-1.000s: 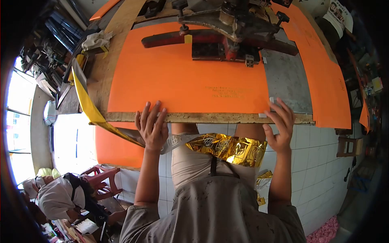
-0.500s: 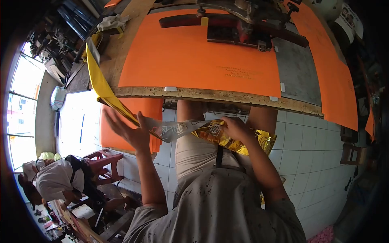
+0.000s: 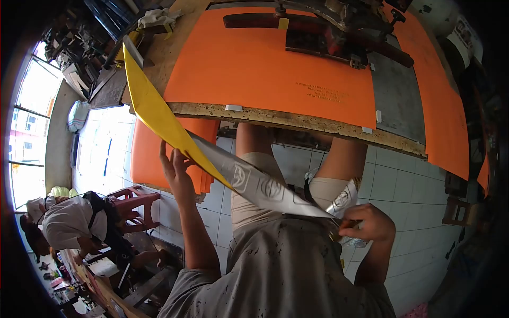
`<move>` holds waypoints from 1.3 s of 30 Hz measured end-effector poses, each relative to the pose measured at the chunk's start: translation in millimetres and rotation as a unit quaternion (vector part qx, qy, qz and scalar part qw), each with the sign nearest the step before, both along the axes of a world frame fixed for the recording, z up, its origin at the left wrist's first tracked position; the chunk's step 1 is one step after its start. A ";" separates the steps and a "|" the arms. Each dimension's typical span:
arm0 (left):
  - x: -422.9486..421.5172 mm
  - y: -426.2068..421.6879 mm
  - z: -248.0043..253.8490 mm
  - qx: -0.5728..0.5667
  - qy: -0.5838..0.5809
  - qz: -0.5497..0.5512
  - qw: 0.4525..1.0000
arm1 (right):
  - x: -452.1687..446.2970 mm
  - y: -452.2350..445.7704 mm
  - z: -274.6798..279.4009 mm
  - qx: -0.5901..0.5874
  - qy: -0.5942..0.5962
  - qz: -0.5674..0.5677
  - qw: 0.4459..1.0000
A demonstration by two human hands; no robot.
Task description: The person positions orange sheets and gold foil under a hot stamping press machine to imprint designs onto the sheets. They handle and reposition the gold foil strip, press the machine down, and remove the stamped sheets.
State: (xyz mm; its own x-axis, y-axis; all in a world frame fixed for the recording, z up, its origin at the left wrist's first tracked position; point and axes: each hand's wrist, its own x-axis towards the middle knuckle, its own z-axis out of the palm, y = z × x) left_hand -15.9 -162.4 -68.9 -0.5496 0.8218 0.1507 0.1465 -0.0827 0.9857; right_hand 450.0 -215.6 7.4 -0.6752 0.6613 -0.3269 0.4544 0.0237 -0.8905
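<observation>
A long foil strip (image 3: 265, 190), yellow at its upper left and silver with printed emblems lower down, stretches from the table's left side across my lap. My right hand (image 3: 367, 222) is closed on its lower right end. At the strip's left edge is my left hand (image 3: 176, 164), fingers raised and apart, partly behind or against the yellow part; whether it grips is unclear. An orange sheet (image 3: 254, 63) with small gold print lies on the table under a dark metal press (image 3: 339, 37).
White clips or blocks (image 3: 234, 108) sit along the wooden table edge (image 3: 297, 122). More orange sheets (image 3: 442, 106) lie at the right, others (image 3: 154, 153) below the table at left. A co-worker (image 3: 71, 222) bends near a red stool (image 3: 135, 209).
My right hand took hold of the strip and drew it down and right, pulling it straighter. My left hand left the table edge and moved to the strip. The view has shifted.
</observation>
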 end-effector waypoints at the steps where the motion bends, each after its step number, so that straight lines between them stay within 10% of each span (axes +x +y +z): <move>1: 5.2 -0.1 9.5 0.012 0.007 -0.007 1.000 | 12.1 -5.0 5.0 0.005 -0.003 0.003 1.000; 12: 20.3 36.6 60.1 0.106 0.210 -0.082 0.969 | 111.9 -36.1 15.4 0.098 -0.013 -0.240 0.966; 19: -20.5 112.5 82.4 0.154 0.479 -0.093 0.859 | 141.7 -17.1 12.4 0.120 -0.062 -0.293 0.946; 39: -77.5 221.6 83.6 0.071 0.589 -0.188 0.783 | 187.5 73.8 41.9 0.257 -0.209 -0.420 0.845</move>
